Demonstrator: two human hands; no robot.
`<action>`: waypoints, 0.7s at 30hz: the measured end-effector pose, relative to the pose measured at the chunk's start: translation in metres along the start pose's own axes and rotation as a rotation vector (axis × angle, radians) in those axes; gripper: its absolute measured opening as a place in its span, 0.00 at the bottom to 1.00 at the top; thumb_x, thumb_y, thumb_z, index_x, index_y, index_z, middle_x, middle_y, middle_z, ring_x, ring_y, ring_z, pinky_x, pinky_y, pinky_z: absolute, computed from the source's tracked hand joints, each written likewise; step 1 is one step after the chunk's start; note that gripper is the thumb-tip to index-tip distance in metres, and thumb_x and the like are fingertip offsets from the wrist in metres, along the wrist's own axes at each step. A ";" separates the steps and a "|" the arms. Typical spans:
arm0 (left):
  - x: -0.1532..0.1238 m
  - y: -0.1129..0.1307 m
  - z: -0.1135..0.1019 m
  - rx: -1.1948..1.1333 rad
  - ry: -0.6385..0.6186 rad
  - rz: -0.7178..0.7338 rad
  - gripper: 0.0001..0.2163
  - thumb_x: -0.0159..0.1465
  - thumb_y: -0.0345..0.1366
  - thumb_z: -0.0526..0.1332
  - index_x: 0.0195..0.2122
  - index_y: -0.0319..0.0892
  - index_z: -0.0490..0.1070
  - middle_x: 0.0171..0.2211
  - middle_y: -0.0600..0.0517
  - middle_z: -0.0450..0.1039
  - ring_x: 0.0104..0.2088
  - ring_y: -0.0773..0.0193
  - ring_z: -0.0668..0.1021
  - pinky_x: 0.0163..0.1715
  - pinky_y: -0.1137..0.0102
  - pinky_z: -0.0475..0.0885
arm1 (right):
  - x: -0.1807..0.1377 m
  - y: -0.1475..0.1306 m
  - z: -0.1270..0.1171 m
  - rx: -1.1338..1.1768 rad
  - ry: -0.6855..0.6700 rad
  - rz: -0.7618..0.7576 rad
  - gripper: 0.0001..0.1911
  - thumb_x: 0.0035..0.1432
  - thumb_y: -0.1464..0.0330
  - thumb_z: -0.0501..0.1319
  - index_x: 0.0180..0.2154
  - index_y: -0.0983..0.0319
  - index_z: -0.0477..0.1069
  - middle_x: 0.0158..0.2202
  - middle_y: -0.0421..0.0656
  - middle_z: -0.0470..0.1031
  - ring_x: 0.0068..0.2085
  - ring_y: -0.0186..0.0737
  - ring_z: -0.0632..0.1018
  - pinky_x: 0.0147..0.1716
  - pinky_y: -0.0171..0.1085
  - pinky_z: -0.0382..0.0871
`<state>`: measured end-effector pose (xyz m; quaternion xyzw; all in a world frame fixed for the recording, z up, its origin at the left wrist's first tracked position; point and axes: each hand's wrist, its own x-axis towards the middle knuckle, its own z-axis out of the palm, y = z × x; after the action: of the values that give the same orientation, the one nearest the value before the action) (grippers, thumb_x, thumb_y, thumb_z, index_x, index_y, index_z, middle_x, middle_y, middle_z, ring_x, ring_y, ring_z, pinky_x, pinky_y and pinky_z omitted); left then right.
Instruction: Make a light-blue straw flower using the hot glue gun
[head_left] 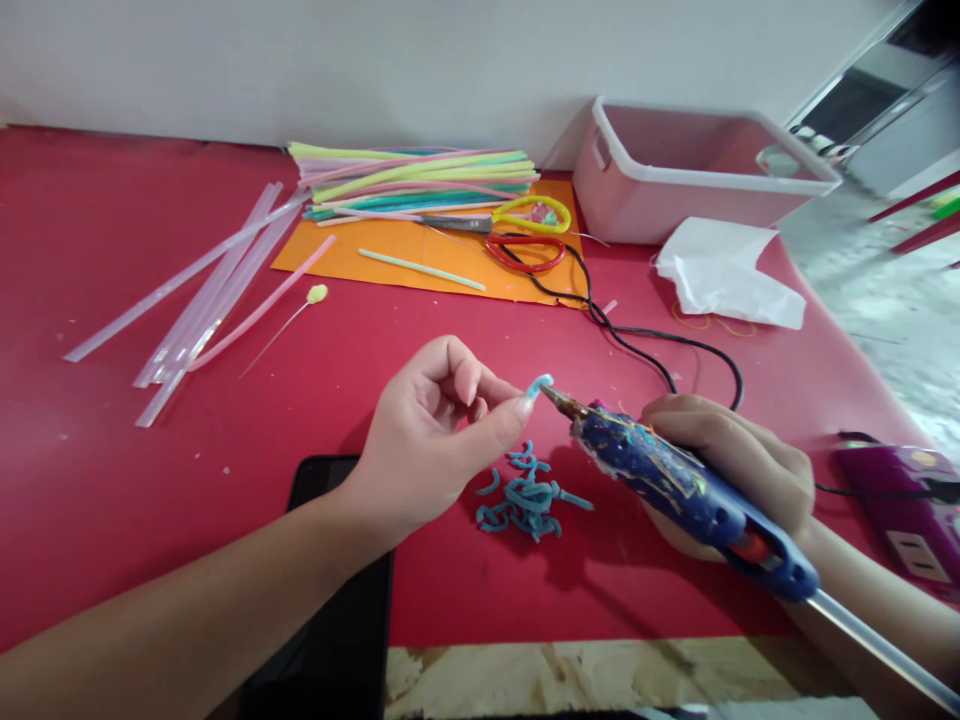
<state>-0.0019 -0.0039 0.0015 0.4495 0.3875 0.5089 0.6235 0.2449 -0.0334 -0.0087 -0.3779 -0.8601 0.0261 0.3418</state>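
Note:
My left hand (pixel 435 430) pinches a short, curved light-blue pipe cleaner piece (pixel 538 386) between thumb and forefinger. Wrapped around a blue glue gun (pixel 667 470) is my right hand (pixel 742 460); the gun's body is crusted with dried glue. Its metal nozzle points left and meets, or nearly meets, the blue piece. A clear glue stick (pixel 877 640) sticks out of the gun's rear end. Below the hands lies a small heap of curled blue pipe cleaner pieces (pixel 529 505) on the red tabletop (pixel 300 420).
Pipe cleaners (pixel 420 180) and scissors (pixel 517 230) rest on orange paper (pixel 300 250) at the back. Left are glue sticks (pixel 217 290) and a yellow-tipped wire (pixel 316 295). A plastic bin (pixel 675 200), white scrap (pixel 727 270), black cord (pixel 637 345), purple power strip (pixel 900 500) and phone (pixel 337 620) surround the hands.

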 end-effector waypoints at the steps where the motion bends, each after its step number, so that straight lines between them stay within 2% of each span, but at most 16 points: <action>1: 0.000 0.000 0.000 -0.002 -0.005 0.001 0.17 0.57 0.27 0.69 0.26 0.44 0.57 0.24 0.58 0.75 0.23 0.73 0.71 0.25 0.75 0.67 | 0.001 0.000 0.000 0.002 -0.003 -0.004 0.10 0.59 0.74 0.58 0.43 0.60 0.68 0.30 0.42 0.73 0.28 0.39 0.77 0.26 0.38 0.72; 6: -0.001 0.000 -0.001 -0.012 -0.023 0.008 0.17 0.58 0.26 0.68 0.26 0.44 0.57 0.25 0.58 0.75 0.23 0.74 0.72 0.24 0.76 0.66 | 0.005 0.000 0.001 0.020 -0.030 -0.031 0.08 0.60 0.73 0.58 0.43 0.61 0.67 0.28 0.41 0.71 0.28 0.39 0.76 0.25 0.37 0.71; 21: 0.000 0.001 0.001 -0.029 -0.013 -0.003 0.17 0.58 0.25 0.67 0.26 0.43 0.57 0.24 0.59 0.75 0.22 0.75 0.71 0.24 0.77 0.66 | 0.004 0.000 0.000 0.017 -0.018 -0.008 0.12 0.56 0.74 0.60 0.43 0.61 0.67 0.30 0.42 0.73 0.28 0.38 0.76 0.26 0.36 0.72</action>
<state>-0.0010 -0.0040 0.0027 0.4433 0.3767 0.5106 0.6331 0.2431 -0.0314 -0.0062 -0.3712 -0.8645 0.0353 0.3371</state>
